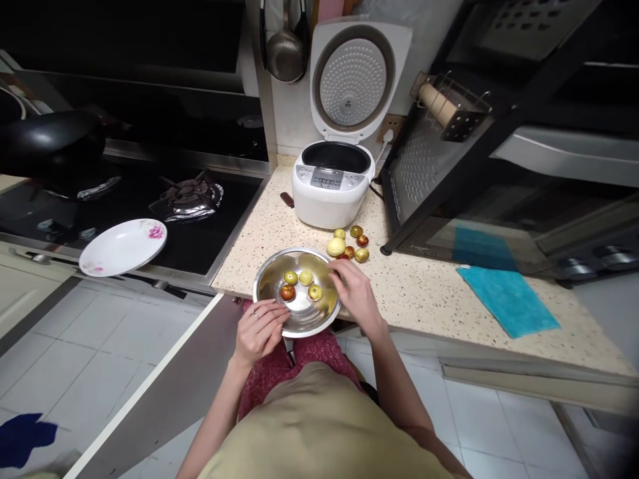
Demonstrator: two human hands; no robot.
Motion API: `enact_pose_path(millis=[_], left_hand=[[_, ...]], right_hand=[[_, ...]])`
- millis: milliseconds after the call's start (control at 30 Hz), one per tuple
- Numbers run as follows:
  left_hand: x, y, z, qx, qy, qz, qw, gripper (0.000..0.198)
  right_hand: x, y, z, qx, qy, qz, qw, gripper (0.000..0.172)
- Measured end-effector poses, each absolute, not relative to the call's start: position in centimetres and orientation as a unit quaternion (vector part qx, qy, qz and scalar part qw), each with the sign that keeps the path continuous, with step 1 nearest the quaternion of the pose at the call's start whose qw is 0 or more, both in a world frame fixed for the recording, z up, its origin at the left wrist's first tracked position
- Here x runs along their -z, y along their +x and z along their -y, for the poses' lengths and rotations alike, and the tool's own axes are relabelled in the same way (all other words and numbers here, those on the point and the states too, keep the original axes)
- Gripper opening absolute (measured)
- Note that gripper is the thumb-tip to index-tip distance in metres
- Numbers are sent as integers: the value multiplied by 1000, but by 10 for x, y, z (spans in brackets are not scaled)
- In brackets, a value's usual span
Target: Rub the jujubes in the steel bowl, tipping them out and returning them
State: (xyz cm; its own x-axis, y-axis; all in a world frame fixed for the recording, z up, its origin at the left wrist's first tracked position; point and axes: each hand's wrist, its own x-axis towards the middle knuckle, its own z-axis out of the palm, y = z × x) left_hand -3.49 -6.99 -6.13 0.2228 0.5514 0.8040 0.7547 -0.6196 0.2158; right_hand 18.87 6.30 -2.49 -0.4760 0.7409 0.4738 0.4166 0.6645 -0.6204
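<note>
Bowl (302, 322) between left grip (258, 334) and right grip (356, 294)

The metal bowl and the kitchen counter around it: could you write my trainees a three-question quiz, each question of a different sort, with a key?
1. Multiple choice: how many fruits show inside the metal bowl? A) two; B) four; C) seven.
2. True or false: the rice cooker on the counter has its lid raised.
3. Fill in the missing word: the loose fruits outside the bowl are nearer to the person's ____ hand.

Key:
1. B, four.
2. True.
3. Right; the right hand is close to them, while the left hand is at the bowl's near left side.
</note>
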Motion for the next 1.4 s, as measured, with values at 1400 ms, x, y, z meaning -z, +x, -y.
enact_pose_path(millis=[1400], left_hand=[[61, -15, 64, 456, -775, 432, 66, 27]], right_hand=[[21, 218, -64, -158, -435, 758, 461, 31]])
